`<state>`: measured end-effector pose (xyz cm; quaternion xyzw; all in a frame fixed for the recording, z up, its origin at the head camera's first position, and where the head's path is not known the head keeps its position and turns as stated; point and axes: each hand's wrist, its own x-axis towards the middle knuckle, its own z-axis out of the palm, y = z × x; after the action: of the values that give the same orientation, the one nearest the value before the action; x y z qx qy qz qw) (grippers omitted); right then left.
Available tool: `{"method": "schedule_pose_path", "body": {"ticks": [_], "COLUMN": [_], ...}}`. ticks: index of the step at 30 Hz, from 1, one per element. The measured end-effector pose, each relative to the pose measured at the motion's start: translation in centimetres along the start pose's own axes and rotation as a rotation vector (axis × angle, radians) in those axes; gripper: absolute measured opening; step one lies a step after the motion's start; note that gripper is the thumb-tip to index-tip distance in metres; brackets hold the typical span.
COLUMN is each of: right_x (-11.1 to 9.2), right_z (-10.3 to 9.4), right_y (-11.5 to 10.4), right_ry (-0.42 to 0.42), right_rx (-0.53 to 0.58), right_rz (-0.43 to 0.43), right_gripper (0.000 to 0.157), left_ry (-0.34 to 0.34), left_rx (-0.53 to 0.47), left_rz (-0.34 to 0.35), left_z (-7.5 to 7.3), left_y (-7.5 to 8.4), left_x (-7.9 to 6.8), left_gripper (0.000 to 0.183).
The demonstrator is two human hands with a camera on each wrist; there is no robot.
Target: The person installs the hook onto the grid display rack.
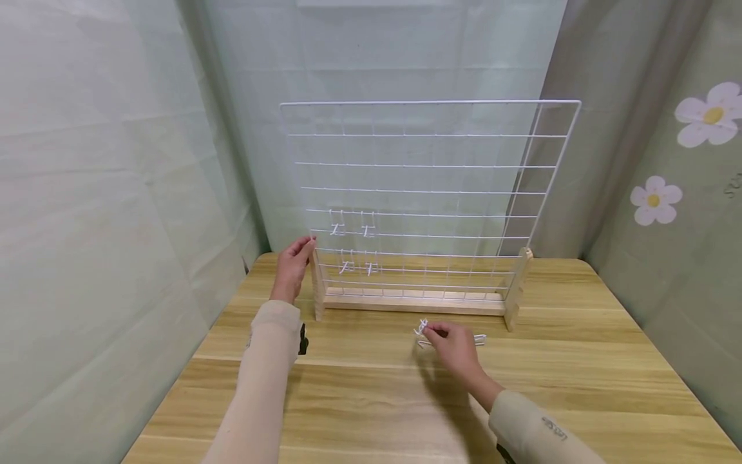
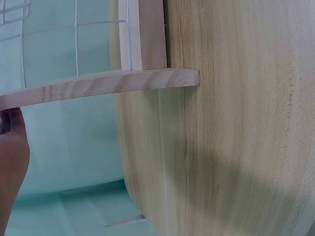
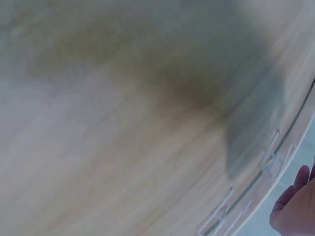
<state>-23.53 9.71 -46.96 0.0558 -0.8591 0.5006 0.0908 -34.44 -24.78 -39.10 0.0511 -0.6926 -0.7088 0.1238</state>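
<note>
A white wire grid rack [image 1: 417, 165] stands in a wooden base [image 1: 411, 303]. My left hand [image 1: 292, 267] grips the rack's left edge, at the top of the wooden side post [image 1: 318, 290]. In the left wrist view, that hand [image 2: 12, 157] is partly hidden behind the post. Several white wire hooks [image 1: 369, 230] hang on the grid's lower left in two rows. In front of the base, my right hand [image 1: 458, 351] pinches a small white wire hook [image 1: 421, 327] above the table. Behind that hand, white wire pieces [image 1: 480, 339] lie on the wood, partly covered.
The wood-grain table [image 1: 359, 399] extends around the rack. Pale cloth curtains [image 1: 116, 193] enclose the left side and back, and the right curtain has white flowers [image 1: 656, 201]. In the right wrist view, wire hooks [image 3: 216, 214] show near the right hand [image 3: 295, 209].
</note>
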Motion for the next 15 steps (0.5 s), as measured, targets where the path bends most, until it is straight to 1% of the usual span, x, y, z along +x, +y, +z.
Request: {"method": "schedule_pose_path", "body": {"ticks": [2, 8, 12, 15], "right_x": [0.4, 1.5, 2.1, 2.6], "right_z": [-0.4, -1.4, -2.0, -2.5], "right_y": [-0.2, -0.4, -0.6, -0.8], "right_ry": [0.017, 0.093, 0.137, 0.174], "right_rx": [-0.024, -0.122, -0.154, -0.171], "right_rz": [0.008, -0.003, 0.002, -0.001], "right_gripper": [0.010, 0.013, 0.015, 0.016], "left_ry": [-0.002, -0.003, 0.002, -0.001], "left_rx": [0.002, -0.010, -0.002, 0.006], "left_rz": [0.004, 0.012, 0.017, 0.020], "left_z": [0.0, 0.0, 0.0, 0.0], "left_y": [0.0, 0.0, 0.0, 0.0], "left_x": [0.0, 0.0, 0.0, 0.0], "left_gripper": [0.047, 0.046, 0.044, 0.045]}}
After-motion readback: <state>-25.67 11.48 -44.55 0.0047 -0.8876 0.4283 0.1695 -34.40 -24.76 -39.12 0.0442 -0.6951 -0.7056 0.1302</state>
